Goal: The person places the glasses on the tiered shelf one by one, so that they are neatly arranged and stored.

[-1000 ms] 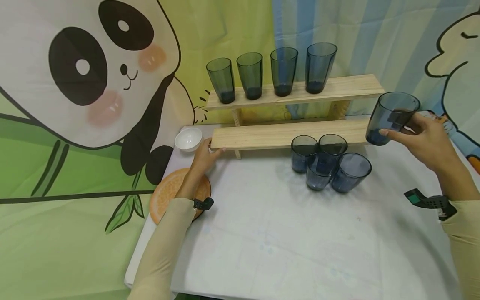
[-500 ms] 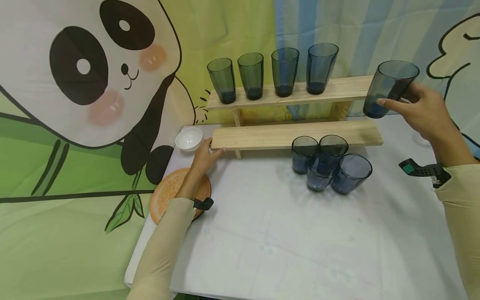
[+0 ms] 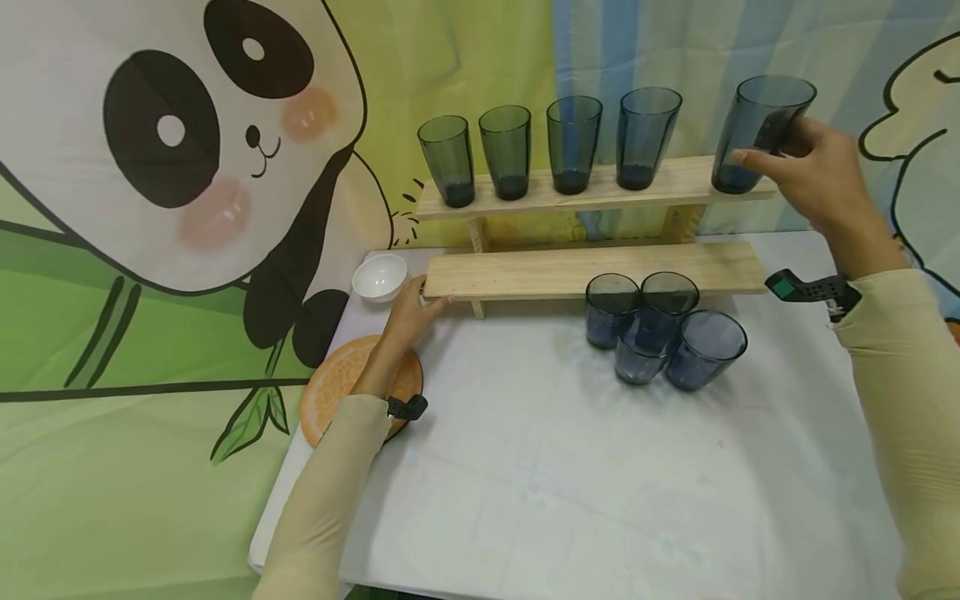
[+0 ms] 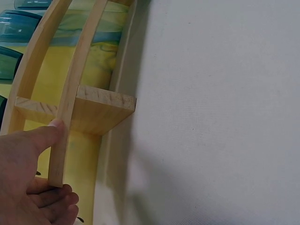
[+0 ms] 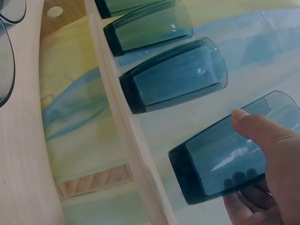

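Broadly, a white surface (image 3: 570, 475) carries a wooden rack (image 3: 562, 268), its top board (image 3: 690, 177) bearing a row of four glasses (image 3: 573, 146). The left hand (image 3: 408, 317) pinches the lower board's left end; the right hand (image 3: 825, 179) has fingers clamped on a tall glass (image 3: 753, 129) at the top board's right end, contact unclear.

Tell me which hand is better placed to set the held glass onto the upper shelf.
Right, I'd judge: the right hand holds the glass near the right end of the upper shelf. The left hand grips the left end of the lower shelf.
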Motion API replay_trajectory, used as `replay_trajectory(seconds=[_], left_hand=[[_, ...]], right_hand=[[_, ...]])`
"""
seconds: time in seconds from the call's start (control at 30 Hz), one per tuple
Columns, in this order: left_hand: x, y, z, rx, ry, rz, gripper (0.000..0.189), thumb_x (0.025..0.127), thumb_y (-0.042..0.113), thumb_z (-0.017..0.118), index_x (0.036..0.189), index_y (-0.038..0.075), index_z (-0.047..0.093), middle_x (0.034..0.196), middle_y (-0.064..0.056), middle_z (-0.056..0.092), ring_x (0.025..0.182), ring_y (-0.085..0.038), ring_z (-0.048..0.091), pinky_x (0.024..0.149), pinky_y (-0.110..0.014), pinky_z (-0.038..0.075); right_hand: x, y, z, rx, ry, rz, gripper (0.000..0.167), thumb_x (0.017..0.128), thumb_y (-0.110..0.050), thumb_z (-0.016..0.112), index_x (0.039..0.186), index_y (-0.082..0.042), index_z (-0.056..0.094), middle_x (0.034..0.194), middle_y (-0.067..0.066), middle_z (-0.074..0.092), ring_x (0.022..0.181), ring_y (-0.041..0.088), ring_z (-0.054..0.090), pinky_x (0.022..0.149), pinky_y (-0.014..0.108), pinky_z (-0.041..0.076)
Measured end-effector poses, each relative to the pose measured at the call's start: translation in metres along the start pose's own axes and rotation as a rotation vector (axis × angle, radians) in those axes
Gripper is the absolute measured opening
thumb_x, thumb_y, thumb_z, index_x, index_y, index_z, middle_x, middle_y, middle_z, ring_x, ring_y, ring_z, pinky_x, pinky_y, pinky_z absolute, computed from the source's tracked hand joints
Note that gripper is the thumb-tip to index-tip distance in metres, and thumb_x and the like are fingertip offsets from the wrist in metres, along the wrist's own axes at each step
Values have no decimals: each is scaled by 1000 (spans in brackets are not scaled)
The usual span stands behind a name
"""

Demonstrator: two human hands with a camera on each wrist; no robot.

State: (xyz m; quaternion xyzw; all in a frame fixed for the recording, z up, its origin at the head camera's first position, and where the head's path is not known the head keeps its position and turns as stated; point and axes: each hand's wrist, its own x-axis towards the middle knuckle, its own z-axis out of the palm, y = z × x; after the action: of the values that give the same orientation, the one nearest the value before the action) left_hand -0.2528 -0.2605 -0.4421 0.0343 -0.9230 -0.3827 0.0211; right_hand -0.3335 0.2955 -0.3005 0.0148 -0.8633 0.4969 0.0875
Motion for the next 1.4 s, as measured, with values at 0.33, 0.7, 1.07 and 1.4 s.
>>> replay_trajectory(seconds=[0.33, 0.7, 1.07, 1.4], left_hand=[[0, 1, 1, -5, 2, 8, 78, 99, 43, 73, 157, 0, 42, 159, -22, 45, 150, -39, 41, 125, -53, 33], [1, -1, 1, -4, 5, 5, 78, 100, 42, 74, 157, -1, 41, 159, -23, 45, 150, -39, 41, 125, -52, 33], [-1, 2, 1, -4, 4, 8, 78, 100, 41, 73, 157, -1, 41, 158, -24, 44, 150, -40, 41, 125, -53, 32], [-1, 1, 0, -2, 7, 5, 79, 100, 42, 73, 157, -1, 41, 159, -24, 44, 150, -40, 40, 125, -53, 32]], right_hand=[[25, -2, 17, 68, 62, 36, 70, 95, -41, 78, 154, -17, 53, 131, -17, 59, 131, 11, 53, 118, 28, 38], [36, -1, 29, 10, 35, 69, 80, 95, -48, 76, 161, -18, 43, 158, -2, 50, 151, 19, 42, 124, 35, 35], [39, 6, 33, -21, 47, 75, 79, 94, -51, 76, 159, -17, 47, 158, 1, 51, 150, 18, 44, 124, 33, 36], [39, 11, 37, -43, 60, 11, 82, 95, -51, 74, 162, -16, 41, 163, 9, 46, 151, 19, 43, 126, 32, 34]])
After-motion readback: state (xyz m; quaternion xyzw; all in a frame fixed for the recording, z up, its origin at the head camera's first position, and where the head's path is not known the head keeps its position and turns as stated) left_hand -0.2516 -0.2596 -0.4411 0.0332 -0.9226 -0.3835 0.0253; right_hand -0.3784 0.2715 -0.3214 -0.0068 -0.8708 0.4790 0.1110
